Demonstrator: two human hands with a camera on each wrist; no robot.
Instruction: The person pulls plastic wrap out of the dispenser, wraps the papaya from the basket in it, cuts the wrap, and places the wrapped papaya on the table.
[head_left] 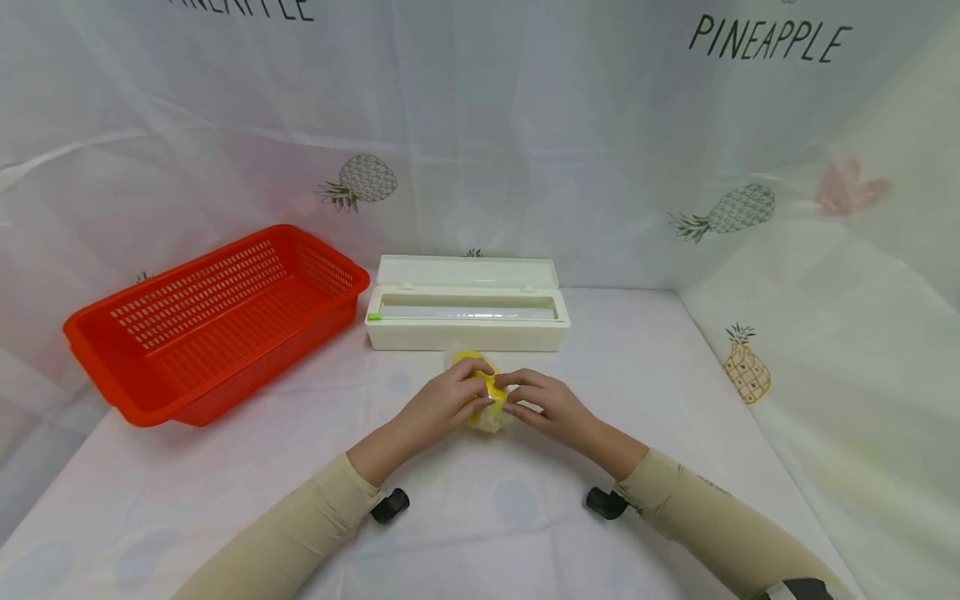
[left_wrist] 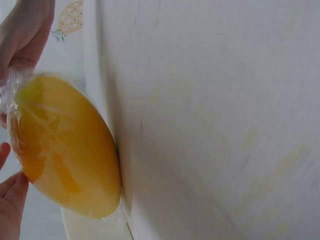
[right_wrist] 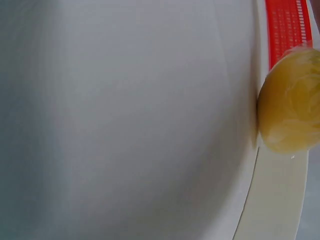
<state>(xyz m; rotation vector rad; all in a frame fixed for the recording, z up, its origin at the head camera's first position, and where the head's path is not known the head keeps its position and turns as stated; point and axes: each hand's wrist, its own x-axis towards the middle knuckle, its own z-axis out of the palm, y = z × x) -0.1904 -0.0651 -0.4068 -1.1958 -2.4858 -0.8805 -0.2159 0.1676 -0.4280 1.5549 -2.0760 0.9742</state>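
Note:
A yellow mango (left_wrist: 70, 155) in clear plastic wrap lies on the white-covered table, just in front of the long white box. In the head view my left hand (head_left: 450, 396) holds the mango from the left, with bent fingers over its top and side. From the right, my right hand (head_left: 551, 407) has curved fingertips on the wrapped fruit. The left wrist view shows bunched plastic wrap (left_wrist: 11, 92) at one end of the mango, by the right hand; its exact finger contact is partly hidden. The right wrist view shows only the mango's rounded end.
The white plastic wrap dispenser box (head_left: 468, 336) stands behind the hands, its lid raised and a roll of film showing inside. A red perforated basket (head_left: 217, 325) sits at the back left. A pineapple-printed sheet (head_left: 480, 125) hangs behind the table.

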